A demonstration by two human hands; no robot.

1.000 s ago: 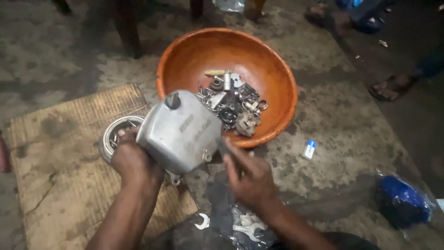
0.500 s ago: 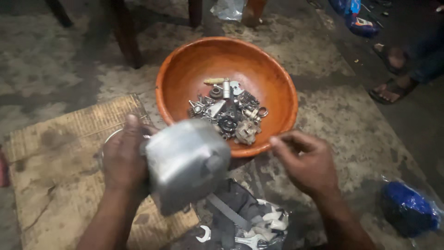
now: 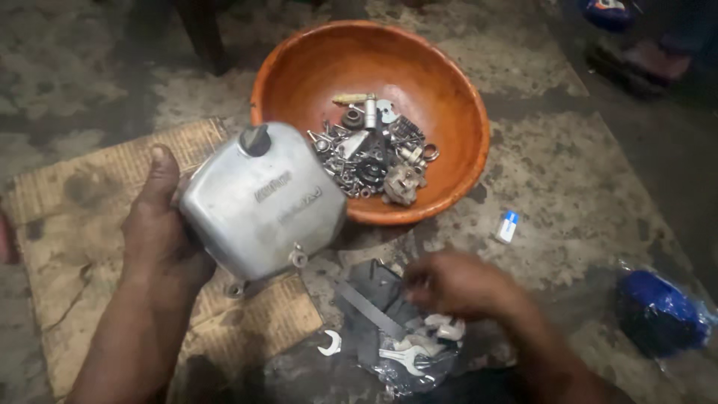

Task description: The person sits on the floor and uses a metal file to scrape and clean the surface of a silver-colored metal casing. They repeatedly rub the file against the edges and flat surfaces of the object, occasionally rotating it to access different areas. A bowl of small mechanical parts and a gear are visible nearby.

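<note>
My left hand (image 3: 161,232) grips a silver metal engine cover (image 3: 262,200) with a dark cap on top, held up over a sheet of cardboard (image 3: 71,224). My right hand (image 3: 456,284) is low and blurred, its fingers down at a pile of spanners (image 3: 407,352) lying on a dark cloth and clear plastic (image 3: 374,307). Whether its fingers hold anything is unclear. An orange bowl (image 3: 441,97) beyond the hands holds several small metal parts (image 3: 370,157): bolts, springs, brackets.
A small white and blue packet (image 3: 507,226) lies on the stained concrete floor right of the bowl. A blue plastic bag (image 3: 658,314) sits at the right edge. Another person's sandalled foot (image 3: 643,60) is at the top right. Dark furniture legs (image 3: 202,30) stand at the top.
My left hand turned the cover so its top faces up again. My right hand dropped from beside the bowl down to the spanners. The view shifted down.
</note>
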